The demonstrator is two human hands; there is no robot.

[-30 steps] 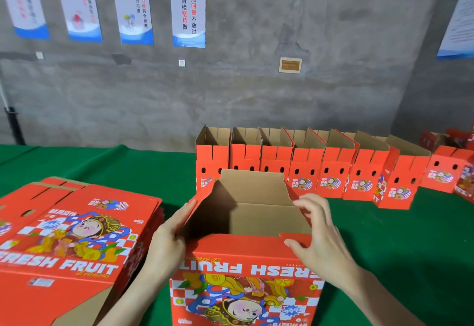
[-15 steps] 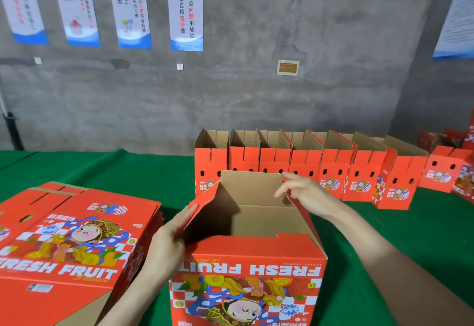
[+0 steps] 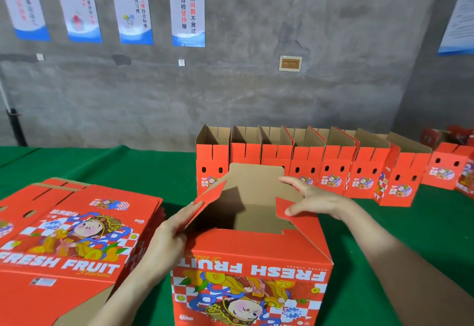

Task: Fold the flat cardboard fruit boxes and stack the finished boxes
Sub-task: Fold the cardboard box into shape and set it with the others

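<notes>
Fruit box (image 3: 251, 269): upright on green table (image 3: 410, 236), top open; left hand (image 3: 166, 238) flat against left flap (image 3: 207, 205); right hand (image 3: 315, 197) spread, thumb pressing right flap (image 3: 283, 210).

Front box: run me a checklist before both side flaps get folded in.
1. Contact of left hand on left flap: ok, fingers lie flat against it.
2. Contact of right hand on right flap: ok, thumb presses it.
3. Clearance of far flap: ok, it stands upright.
4. Inside of box free: cannot tell, floor shadowed.
5. Base flat on green table: cannot tell, out of frame.
</notes>
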